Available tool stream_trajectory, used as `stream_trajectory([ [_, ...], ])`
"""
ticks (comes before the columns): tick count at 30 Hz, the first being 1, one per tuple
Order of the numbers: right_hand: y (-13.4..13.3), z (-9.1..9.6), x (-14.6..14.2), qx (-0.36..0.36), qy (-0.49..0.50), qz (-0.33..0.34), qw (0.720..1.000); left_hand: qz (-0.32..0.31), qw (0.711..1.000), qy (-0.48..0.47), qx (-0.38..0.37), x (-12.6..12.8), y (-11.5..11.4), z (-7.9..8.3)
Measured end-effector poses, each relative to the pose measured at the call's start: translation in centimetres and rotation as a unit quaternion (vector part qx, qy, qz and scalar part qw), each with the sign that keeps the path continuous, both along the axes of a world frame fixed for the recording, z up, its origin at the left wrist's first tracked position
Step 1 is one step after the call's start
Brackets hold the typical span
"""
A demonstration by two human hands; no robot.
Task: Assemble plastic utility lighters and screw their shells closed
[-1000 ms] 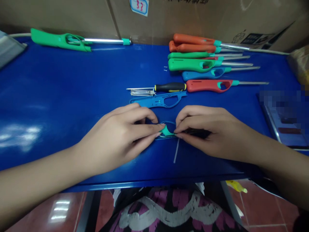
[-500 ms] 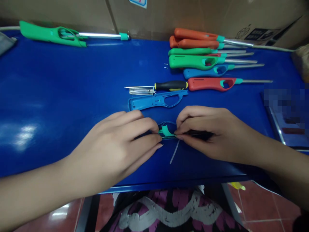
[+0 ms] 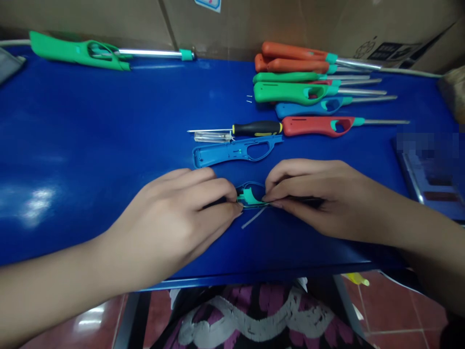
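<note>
In the head view, a blue lighter half-shell [image 3: 250, 184] lies low on the table between my hands, partly hidden under my fingers. A teal trigger [image 3: 249, 196] sits inside it. My left hand [image 3: 185, 208] is closed on the shell's handle end. At the front end my right hand [image 3: 308, 194] pinches a thin, clear plastic tube [image 3: 252, 218], whose free end sticks out toward the lower left. Just beyond my fingers rests the other blue shell half [image 3: 225, 152], its inside facing up. My right palm hides whatever lies beneath it.
A screwdriver [image 3: 257, 128] and a clear fuel tank [image 3: 212, 137] lie behind the shell half. Several assembled lighters, among them a red one [image 3: 316, 126], are stacked at the back right. A green lighter [image 3: 72, 51] lies back left, and two small screws [image 3: 249, 99] near the stack.
The tube's free end has swung left and upward, closer to my left fingertips. My left hand has shifted very slightly left; my right hand stays nearly in place.
</note>
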State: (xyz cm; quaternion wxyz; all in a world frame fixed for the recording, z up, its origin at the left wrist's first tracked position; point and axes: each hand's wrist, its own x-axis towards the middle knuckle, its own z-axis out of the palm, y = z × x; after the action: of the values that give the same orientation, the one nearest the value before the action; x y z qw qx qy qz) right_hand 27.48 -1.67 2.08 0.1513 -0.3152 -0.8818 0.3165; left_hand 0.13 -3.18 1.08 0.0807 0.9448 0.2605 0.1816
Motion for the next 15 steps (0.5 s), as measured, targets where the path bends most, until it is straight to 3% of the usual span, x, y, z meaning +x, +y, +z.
stream_trajectory([
  [10,0.0,0.1,0.1,-0.005,0.011,0.009,1.000,-0.012,1.000,-0.004,-0.001,-0.2,0.0,0.1],
  [15,0.2,1.0,-0.2,0.018,0.041,-0.094,0.995,-0.015,0.999,-0.010,-0.036,-0.3,-0.1,-0.1],
])
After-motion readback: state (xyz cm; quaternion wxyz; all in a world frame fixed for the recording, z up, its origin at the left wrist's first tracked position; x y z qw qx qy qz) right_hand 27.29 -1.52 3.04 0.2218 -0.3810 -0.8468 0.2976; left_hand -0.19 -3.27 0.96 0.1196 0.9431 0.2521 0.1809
